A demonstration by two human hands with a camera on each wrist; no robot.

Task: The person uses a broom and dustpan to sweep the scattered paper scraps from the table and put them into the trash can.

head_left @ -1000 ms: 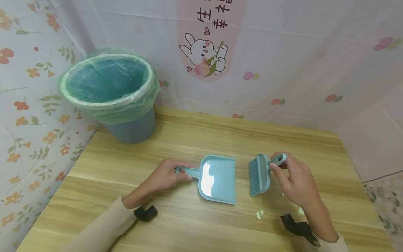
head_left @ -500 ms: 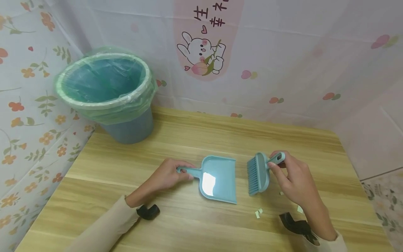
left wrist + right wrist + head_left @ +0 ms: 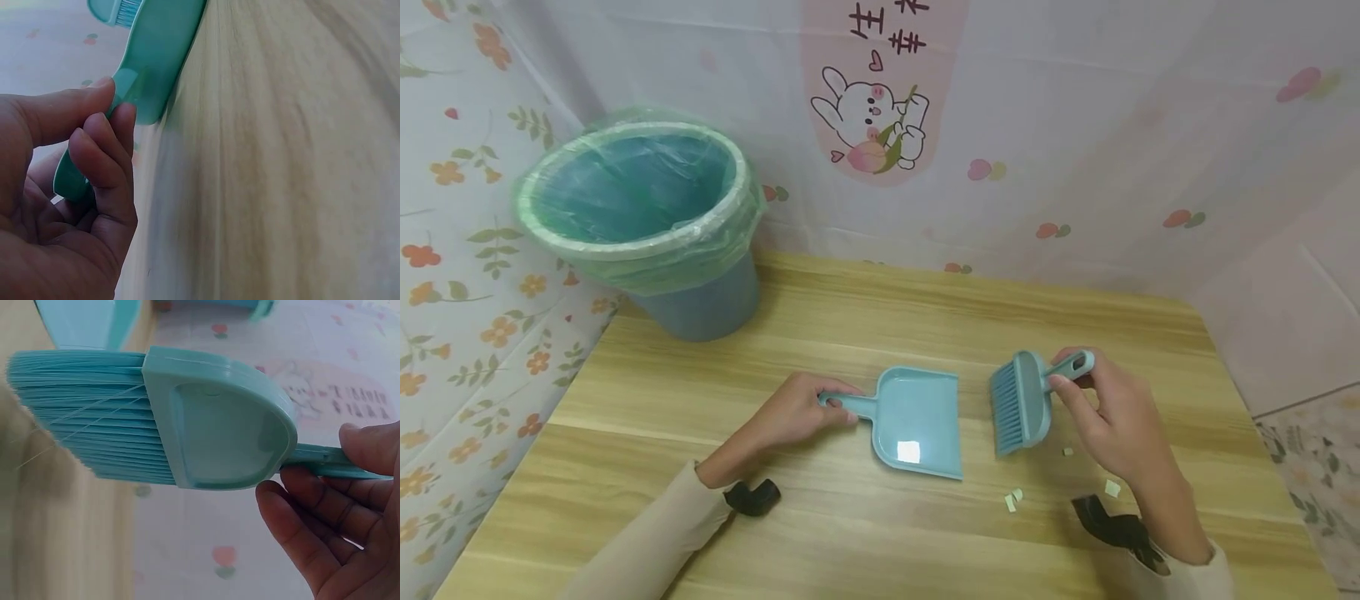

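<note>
A light blue dustpan lies close over the wooden table, its flat lip facing right. My left hand pinches its handle between thumb and fingers, as the left wrist view also shows on the handle. To the right of the lip, my right hand grips a matching small hand brush by its handle. The bristles point left toward the dustpan and down at the table. Small pale scraps lie below the brush, with another scrap beside the right wrist.
A blue bin with a green plastic liner stands at the back left of the table. Patterned cloth hangs behind and along the left. Black straps sit at both wrists.
My right hand has raised and tilted the brush slightly, its handle swinging a little up and right. The dustpan stays almost in place in my left hand; the whole view has shifted slightly.
</note>
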